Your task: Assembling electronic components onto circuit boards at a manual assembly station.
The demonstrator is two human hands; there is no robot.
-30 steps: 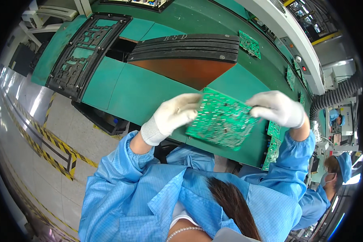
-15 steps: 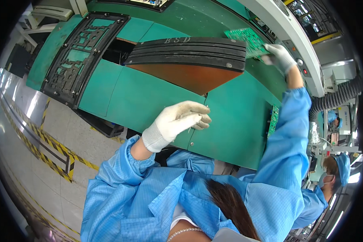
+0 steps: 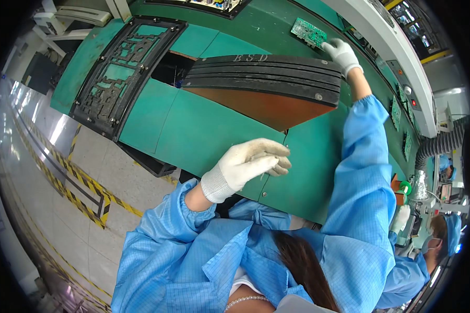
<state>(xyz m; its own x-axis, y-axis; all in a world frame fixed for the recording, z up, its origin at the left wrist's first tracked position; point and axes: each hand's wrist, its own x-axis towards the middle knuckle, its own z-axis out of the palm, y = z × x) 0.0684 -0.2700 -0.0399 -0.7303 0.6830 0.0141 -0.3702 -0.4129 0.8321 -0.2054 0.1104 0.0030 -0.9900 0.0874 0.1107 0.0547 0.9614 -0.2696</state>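
Beside a white-lettered block (image 3: 263, 78), left hand (image 3: 253, 164) empty; right hand (image 3: 343, 55), grip unclear, at circuit board (image 3: 308, 32).

Blue gridded smock (image 3: 193, 258), white gloves (image 3: 245, 168)

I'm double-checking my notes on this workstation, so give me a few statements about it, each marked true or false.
1. The right hand is at the edge of a green circuit board. True.
2. The left hand grips a circuit board. False: it holds nothing, its fingers loosely curled.
3. The black-framed panel lies left of the ridged black block. True.
4. The person's sleeves are orange. False: they are blue.
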